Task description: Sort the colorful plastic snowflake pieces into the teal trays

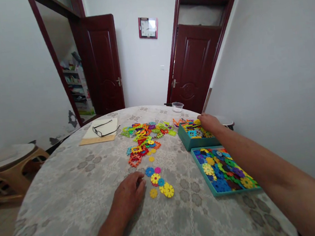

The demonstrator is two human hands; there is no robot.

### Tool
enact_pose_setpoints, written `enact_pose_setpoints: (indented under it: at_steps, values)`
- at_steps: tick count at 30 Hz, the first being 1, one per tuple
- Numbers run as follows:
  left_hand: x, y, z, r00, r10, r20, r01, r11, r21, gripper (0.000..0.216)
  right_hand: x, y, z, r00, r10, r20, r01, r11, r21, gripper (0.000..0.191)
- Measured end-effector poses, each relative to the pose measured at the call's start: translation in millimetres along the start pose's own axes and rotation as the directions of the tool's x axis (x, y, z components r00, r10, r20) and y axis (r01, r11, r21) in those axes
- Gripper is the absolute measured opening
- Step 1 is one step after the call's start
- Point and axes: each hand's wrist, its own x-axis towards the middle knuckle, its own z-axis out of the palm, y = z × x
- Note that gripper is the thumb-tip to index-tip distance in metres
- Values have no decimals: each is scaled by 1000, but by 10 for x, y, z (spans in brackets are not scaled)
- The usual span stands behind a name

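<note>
Here, L hand (130, 193) lies on the surface (67, 202), thumb & finger apart, near flower pcs (155, 178). R hand (209, 121) is at the green box (201, 142) w/ small toys (192, 133); can't tell its grip.

The wall clock (148, 27) bears dial numerals (146, 34) too blurred to read surely

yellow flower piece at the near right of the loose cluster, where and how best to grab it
Probably by its notched rim, coming from the right: on that side the yellow flower piece borders patterned tablecloth, while its left edge meets or overlaps another yellow piece. Its flat disc shape suits a rim pinch.
</note>
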Motion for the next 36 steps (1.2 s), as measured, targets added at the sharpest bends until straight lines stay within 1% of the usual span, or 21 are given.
enact_pose_setpoints:
  at_steps: [3, 5, 7, 8, 9, 10, 12, 13, 15, 16, 18, 19, 21, 23, 25, 26, 29, 32, 36]
  values:
    - [-8, 34, -13, 1000, -2, -1, 2, 1000, 11, 23, -91, -57, -110, 1000, -14, -26, 13, 1000, -11, 32]
    - [-23, 56, -26, 1000, 2, -6, -1, 1000, 17, 21, -217, -159, -195, 998, -28, -60, 28, 1000, -9, 33]
    - [-40, 73, -32, 1000, 15, -18, -15, 1000, 16, 19, -440, -348, -244, 988, -74, -139, 79, 996, 37, 32]
    - [-47, 78, -30, 999, 23, -25, -23, 1000, 13, 19, -597, -479, -248, 972, -109, -207, 129, 988, 88, 31]
    - [-51, 79, -24, 999, 28, -32, -27, 1000, 10, 18, -784, -632, -235, 946, -166, -278, 215, 964, 157, 29]
    - [-53, 75, -12, 999, 30, -42, -30, 1000, 5, 18, -996, -804, -207, 912, -229, -340, 318, 919, 234, 28]
    - [-51, 53, 23, 996, 38, -75, -39, 999, -8, 17, -1461, -1173, -109, 845, -318, -430, 487, 790, 373, 26]
    - [-48, 34, 44, 994, 44, -103, -46, 999, -18, 17, -1691, -1355, -46, 822, -329, -465, 534, 730, 427, 27]
    - [-41, -13, 85, 981, 57, -186, -65, 997, -34, 18, -2090, -1671, 94, 811, -338, -478, 569, 647, 507, 37]
    - [-37, -38, 100, 969, 68, -238, -79, 996, -37, 20, -2244, -1794, 165, 812, -346, -469, 573, 625, 530, 44]
    - [-24, -81, 113, 933, 95, -346, -107, 994, -17, 28, -2446, -1958, 296, 819, -367, -440, 569, 613, 548, 57]
    - [-12, -96, 111, 915, 108, -390, -115, 993, 6, 34, -2499, -2003, 350, 822, -381, -424, 568, 613, 549, 59]
    - [35, -114, 93, 891, 110, -441, -89, 994, 68, 43, -2531, -2039, 425, 824, -407, -395, 567, 614, 549, 55]
    - [122, -121, 63, 894, 72, -443, -12, 991, 136, 51, -2506, -2034, 453, 825, -419, -381, 566, 607, 558, 45]
    - [252, -133, 28, 913, 34, -407, 55, 977, 205, 58, -2461, -2019, 445, 833, -410, -373, 554, 599, 578, 37]
    - [329, -145, 10, 923, 27, -383, 70, 969, 238, 60, -2440, -2011, 436, 837, -408, -366, 547, 595, 589, 34]
    - [586, -223, -38, 949, 53, -311, 50, 948, 314, 65, -2404, -1989, 423, 846, -410, -342, 531, 582, 616, 31]
    - [840, -339, -70, 970, 52, -237, 35, 937, 347, 70, -2413, -1967, 445, 847, -406, -343, 529, 572, 627, 39]
    - [1154, -456, -78, 988, 73, -139, -28, 954, 299, 77, -2445, -1930, 478, 845, -415, -337, 530, 564, 634, 53]
